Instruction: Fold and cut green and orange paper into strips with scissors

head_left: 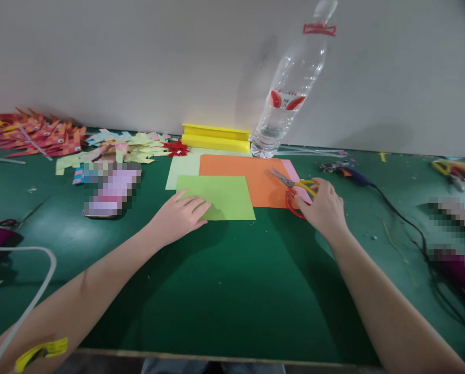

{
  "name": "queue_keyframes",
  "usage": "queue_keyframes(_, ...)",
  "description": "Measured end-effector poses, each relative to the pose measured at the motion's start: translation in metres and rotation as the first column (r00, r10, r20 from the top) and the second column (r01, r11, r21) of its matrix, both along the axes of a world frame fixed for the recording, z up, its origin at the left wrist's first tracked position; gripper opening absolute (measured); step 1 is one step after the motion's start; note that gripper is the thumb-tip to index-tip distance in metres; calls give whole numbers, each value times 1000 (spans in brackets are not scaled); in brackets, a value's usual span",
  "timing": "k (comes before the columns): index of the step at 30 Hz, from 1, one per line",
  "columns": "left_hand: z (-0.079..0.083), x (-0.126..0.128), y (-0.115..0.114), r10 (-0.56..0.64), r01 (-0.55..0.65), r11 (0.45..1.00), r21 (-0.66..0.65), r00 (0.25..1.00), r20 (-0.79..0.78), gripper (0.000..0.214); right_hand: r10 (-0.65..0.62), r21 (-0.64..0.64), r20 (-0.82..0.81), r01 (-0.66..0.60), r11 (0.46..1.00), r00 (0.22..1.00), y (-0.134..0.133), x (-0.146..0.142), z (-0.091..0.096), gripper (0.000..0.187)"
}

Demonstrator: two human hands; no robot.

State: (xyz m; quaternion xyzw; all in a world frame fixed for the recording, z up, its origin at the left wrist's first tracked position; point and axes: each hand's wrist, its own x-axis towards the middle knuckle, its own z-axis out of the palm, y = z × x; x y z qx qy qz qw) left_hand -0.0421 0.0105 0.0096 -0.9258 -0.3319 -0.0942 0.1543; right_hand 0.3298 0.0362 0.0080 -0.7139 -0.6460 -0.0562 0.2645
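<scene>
My left hand point(188, 210) rests on the left part of a light green paper sheet point(228, 197), its fingers stretched out and slightly apart. Under that sheet lies an orange sheet point(236, 166), with a pale green sheet point(174, 174) and a pink sheet point(290, 169) partly showing beneath. My right hand point(326, 205) is closed around the handles of a pair of scissors point(290, 183) with yellow and red grips. The blades point left, over the orange paper. Part of the handles is hidden by the fingers.
A clear bottle point(283, 98) leans at the wall beside a yellow folded piece point(217, 137). Paper scraps point(127, 148), red-orange cutouts point(41, 135) and a blurred phone point(115, 192) lie left. Rightward are a glue gun point(353, 174), its cord and another yellow-red tool point(454, 171).
</scene>
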Motion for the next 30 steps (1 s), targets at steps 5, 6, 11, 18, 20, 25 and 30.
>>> queue_keyframes(5,-2,-5,5,-87,87,994,71,996,-4,31,11,3,106,-11,1000,994,-5,-6,5,45)
queue_keyframes(6,-3,-5,5,-89,87,994,69,996,13,32,44,28,113,-48,998,993,-7,-10,7,43)
queue_keyframes(11,-6,-2,6,-29,26,999,40,997,71,29,478,-5,90,-479,878,874,-19,-46,12,42)
queue_keyframes(18,-3,-1,9,-22,19,995,98,999,26,31,675,-200,130,-647,736,727,-25,-81,3,44)
queue_keyframes(20,-1,0,8,-42,37,993,108,998,42,29,717,-184,135,-693,697,684,-25,-80,2,33)
queue_keyframes(25,3,1,6,-112,109,989,97,993,26,37,742,-76,162,-742,667,650,-30,-77,8,27)
queue_keyframes(30,-1,2,7,-1,-16,990,138,992,123,32,644,86,131,-656,750,754,-33,-75,8,36)
